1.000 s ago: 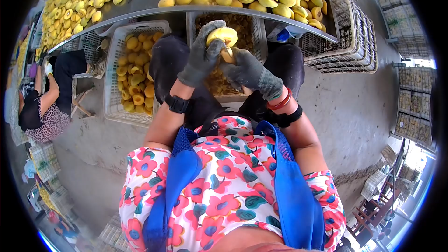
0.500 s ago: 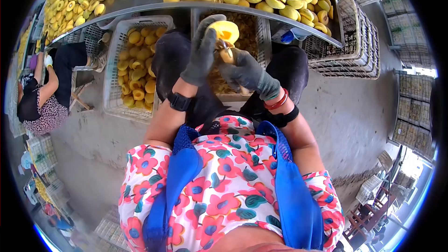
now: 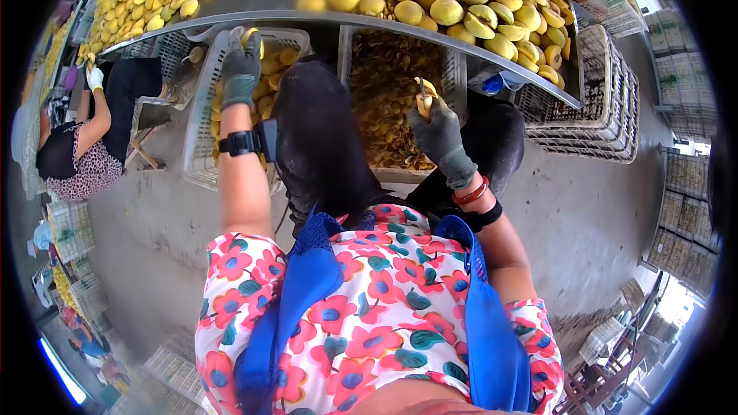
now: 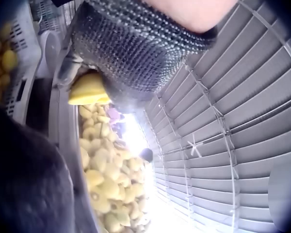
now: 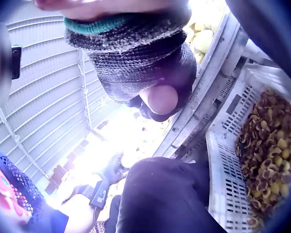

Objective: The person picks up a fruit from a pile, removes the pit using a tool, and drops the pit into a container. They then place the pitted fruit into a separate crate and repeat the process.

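My gloved left hand (image 3: 241,69) reaches over the left white crate (image 3: 197,134), which contains yellow peach halves. It pinches a yellow peach half (image 4: 89,90), whose edge shows beside the thumb in the left wrist view. In front of my right knee, my gloved right hand (image 3: 442,137) grips a wooden-handled pitting tool (image 3: 424,103), with yellow flesh at its upper end. The handle's round butt (image 5: 162,99) sticks out from under the glove in the right wrist view.
A metal table (image 3: 296,15) piled with peach halves crosses the front. Between my knees stands a crate (image 3: 460,81) of brown scraps. Stacked crates (image 3: 580,134) stand to the right. Another person (image 3: 81,134) sits at the left.
My hands were together over the scrap crate around the peach half and tool. My left hand has swung left with the peach half; my right hand has drawn apart, keeping the tool.
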Action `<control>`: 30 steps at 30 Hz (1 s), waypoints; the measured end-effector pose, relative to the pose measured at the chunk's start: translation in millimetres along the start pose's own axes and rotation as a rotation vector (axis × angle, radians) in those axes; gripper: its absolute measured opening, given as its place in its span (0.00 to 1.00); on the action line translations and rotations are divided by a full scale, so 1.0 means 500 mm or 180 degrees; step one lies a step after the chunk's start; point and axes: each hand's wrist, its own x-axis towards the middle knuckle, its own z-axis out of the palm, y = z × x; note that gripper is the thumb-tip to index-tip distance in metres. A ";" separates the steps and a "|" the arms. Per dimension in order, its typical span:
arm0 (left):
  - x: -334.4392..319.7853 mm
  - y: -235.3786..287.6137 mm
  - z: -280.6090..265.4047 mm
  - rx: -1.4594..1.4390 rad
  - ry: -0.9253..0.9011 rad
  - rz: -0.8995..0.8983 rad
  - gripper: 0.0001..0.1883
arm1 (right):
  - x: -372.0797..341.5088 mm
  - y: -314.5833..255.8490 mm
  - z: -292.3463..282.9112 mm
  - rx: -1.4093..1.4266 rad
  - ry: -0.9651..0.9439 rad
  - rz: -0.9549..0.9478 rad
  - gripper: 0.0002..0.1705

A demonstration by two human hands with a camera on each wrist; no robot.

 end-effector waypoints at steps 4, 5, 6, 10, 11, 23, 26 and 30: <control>0.068 -0.024 0.054 0.0285 -0.0179 0.0360 0.27 | 0.012 0.027 0.024 -0.0029 0.0214 0.0020 0.20; 0.080 0.004 0.066 0.0211 -0.0237 0.0456 0.27 | 0.014 0.033 0.027 -0.0122 0.0307 -0.0018 0.20; 0.093 0.042 0.077 0.0201 -0.0212 0.0577 0.26 | 0.014 0.031 0.028 -0.0112 0.0468 -0.0064 0.20; 0.152 0.170 0.165 0.0435 -0.0779 0.1077 0.24 | 0.031 0.050 0.037 -0.0171 0.0483 0.0088 0.19; 0.152 0.204 0.179 0.0647 -0.1147 0.0956 0.28 | 0.044 0.076 0.047 -0.0207 0.0341 0.0208 0.19; 0.190 0.217 0.249 0.0791 -0.2031 0.0396 0.41 | 0.025 0.109 0.046 -0.0197 -0.0135 0.0554 0.14; 0.194 0.130 0.296 0.0065 -0.1532 0.0591 0.39 | 0.021 0.067 0.027 -0.0106 -0.0124 0.0533 0.14; 0.195 0.134 0.295 -0.1197 -0.1572 0.0123 0.36 | 0.020 0.030 0.017 0.0049 -0.0063 0.0378 0.15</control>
